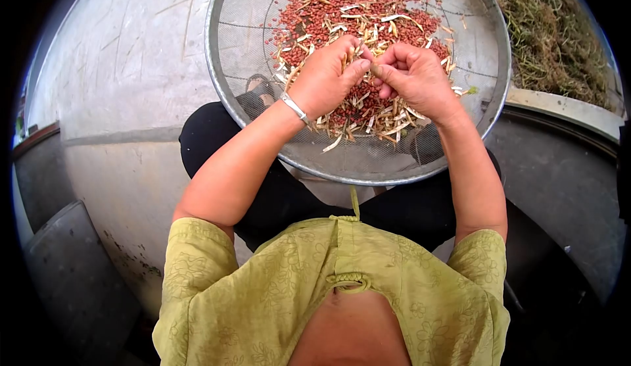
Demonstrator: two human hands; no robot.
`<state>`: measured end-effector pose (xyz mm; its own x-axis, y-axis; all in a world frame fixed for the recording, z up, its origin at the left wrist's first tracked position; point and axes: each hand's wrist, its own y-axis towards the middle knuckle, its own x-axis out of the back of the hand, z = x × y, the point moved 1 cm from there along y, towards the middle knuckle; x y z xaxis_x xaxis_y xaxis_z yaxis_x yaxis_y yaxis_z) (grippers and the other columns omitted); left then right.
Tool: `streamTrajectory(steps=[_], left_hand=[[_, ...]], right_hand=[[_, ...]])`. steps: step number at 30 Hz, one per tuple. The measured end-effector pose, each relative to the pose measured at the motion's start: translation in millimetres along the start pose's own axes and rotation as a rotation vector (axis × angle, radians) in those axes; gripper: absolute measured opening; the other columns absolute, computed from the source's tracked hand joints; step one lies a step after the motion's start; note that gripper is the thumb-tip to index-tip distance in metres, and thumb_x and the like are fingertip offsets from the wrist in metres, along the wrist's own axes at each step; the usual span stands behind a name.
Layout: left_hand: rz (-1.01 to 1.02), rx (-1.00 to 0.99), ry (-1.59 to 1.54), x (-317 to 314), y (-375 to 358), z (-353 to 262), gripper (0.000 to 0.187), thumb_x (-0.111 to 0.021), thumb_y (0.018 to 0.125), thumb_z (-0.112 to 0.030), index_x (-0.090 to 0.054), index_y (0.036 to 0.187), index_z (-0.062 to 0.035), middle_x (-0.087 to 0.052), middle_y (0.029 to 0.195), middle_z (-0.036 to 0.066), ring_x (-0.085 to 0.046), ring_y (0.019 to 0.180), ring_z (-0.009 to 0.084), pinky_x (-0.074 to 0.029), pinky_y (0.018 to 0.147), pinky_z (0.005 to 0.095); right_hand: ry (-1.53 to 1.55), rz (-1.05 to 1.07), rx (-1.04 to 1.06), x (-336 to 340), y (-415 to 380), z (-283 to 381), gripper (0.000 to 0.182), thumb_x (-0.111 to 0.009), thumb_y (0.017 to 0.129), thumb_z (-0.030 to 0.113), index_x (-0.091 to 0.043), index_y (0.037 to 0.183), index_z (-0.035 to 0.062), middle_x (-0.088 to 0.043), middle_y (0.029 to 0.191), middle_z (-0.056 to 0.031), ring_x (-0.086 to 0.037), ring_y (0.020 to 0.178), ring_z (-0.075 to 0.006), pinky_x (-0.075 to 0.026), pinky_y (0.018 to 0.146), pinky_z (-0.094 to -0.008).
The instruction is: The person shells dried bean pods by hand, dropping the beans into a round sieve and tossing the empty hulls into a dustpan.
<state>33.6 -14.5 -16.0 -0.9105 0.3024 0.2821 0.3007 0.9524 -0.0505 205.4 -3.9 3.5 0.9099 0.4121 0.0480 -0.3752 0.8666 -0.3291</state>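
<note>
My left hand (330, 75), with a silver bracelet at the wrist, is closed in a pinch over the sieve, a pale dry bean pod (359, 51) showing at its fingertips. My right hand (420, 80) is closed too; its thumb and forefinger meet the left fingertips at the pod, which the fingers mostly cover. Below both hands, a wide round mesh sieve (211, 37) with a metal rim rests over my lap. Many red beans (315, 21) lie spread in it, mixed with split, straw-coloured pod shells (397, 119) nearest me.
Dark-trousered knees (209, 136) are under the sieve's near edge. A heap of dried plants (552, 30) lies at the upper right behind a pale concrete edge (565, 108). Concrete floor (131, 63) stretches to the left, with a dark grey panel (79, 280) at the lower left.
</note>
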Motion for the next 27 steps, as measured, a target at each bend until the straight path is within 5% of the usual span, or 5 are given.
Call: streamTrajectory(steps=[6,25,27], left_hand=[[-0.065,-0.052,0.135,2,-1,-7,0.01,-0.06,0.085,-0.011,-0.054,0.09,-0.0044,-0.059,0.074,0.005,-0.053,0.064,0.0116,-0.044,0.06,0.0272],[-0.032,-0.05,0.16,5,1,-12,0.012,-0.059,0.084,-0.013,-0.053,0.09,-0.0042,-0.058,0.073,0.007,-0.054,0.064,0.016,-0.044,0.059,0.0296],[-0.016,-0.015,0.203,5,1,-11,0.016,-0.057,0.083,-0.017,-0.051,0.086,-0.0021,-0.058,0.071,0.013,-0.057,0.064,0.0254,-0.044,0.059,0.0351]], right_hand=[[-0.062,-0.018,-0.005,-9,-3,4,0.006,-0.059,0.083,0.003,-0.057,0.079,-0.0014,-0.061,0.068,-0.0046,-0.062,0.059,-0.0096,-0.048,0.049,-0.0204],[-0.209,-0.1,0.028,-10,-3,7,0.007,-0.062,0.079,0.002,-0.057,0.074,-0.0009,-0.062,0.064,-0.0057,-0.065,0.057,-0.0124,-0.049,0.047,-0.0225],[-0.198,-0.114,0.065,-10,-4,7,0.009,-0.062,0.079,0.003,-0.056,0.073,-0.0004,-0.062,0.064,-0.0048,-0.064,0.057,-0.0114,-0.049,0.047,-0.0225]])
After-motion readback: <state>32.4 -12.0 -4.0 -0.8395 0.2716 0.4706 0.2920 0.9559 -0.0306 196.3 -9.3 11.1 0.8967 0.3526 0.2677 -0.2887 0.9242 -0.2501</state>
